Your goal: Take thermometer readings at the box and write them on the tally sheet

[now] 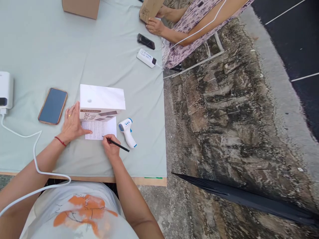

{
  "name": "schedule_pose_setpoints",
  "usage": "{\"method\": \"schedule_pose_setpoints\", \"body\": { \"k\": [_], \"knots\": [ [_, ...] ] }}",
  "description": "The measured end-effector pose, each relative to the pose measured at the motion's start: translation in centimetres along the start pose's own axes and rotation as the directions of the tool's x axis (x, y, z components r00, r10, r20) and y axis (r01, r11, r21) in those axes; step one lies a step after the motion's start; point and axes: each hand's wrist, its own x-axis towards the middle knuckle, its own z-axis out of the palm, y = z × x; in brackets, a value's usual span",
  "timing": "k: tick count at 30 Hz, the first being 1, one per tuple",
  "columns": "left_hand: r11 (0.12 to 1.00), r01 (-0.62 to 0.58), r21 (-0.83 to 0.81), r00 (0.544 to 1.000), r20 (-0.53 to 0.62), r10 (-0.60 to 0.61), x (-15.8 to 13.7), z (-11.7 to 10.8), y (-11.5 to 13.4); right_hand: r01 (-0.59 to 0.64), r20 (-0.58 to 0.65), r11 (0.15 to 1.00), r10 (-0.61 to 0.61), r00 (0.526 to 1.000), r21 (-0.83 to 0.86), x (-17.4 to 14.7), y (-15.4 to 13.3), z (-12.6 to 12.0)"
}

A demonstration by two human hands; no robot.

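My right hand (111,147) is closed around a black pen (119,145), its tip on a sheet of paper (111,127) covered in small writing on its left part. With fingers spread, my left hand (72,123) rests on the cloth, its thumb on the paper's left edge and its fingers beside a white box (102,97). The box stands at the paper's far edge, with brown print on its near side. A white and blue infrared thermometer (128,132) lies right of the paper.
Left of my hand lies a smartphone (53,106); a white power bank (6,90) with a cable sits farther left. Another phone (146,41) and power bank (146,57) lie near the right edge. Across, another person's hands (155,26) hold a cardboard piece (150,10). A cardboard box (81,8) stands beyond.
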Motion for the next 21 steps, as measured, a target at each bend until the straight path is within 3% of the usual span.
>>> {"method": "schedule_pose_setpoints", "body": {
  "k": [21],
  "knots": [
    [1.000, -0.002, -0.004, 1.000, 0.010, 0.002, 0.08, -0.02, -0.09, -0.055, -0.029, 0.997, 0.056, 0.998, 0.046, -0.09, -0.78, -0.27]
  ]
}}
